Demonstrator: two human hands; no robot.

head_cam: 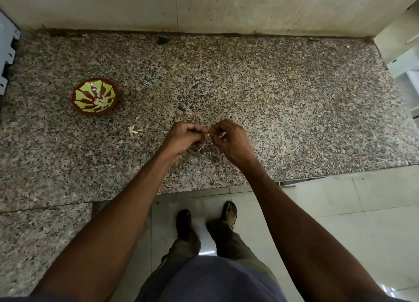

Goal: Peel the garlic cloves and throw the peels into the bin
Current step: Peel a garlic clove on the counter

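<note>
Both hands meet above the speckled stone counter (pixel 272 111), fingers curled in tight. The left hand (pixel 184 138) pinches a small pale garlic clove (pixel 206 135) between thumb and fingertips, and the right hand (pixel 229 140) pinches at the same clove from the other side, so the two grips touch at it. Only a sliver of the clove shows between the fingertips, whitish, with a thin strip of peel (pixel 201 148) hanging below the hands. One scrap of pale peel (pixel 134 130) lies on the counter to the left of the hands. Farther left stands one brown bowl (pixel 78 90) with a green petal pattern, and a small heap of whitish pieces (pixel 101 101) sits in its bottom; their number cannot be told.
</note>
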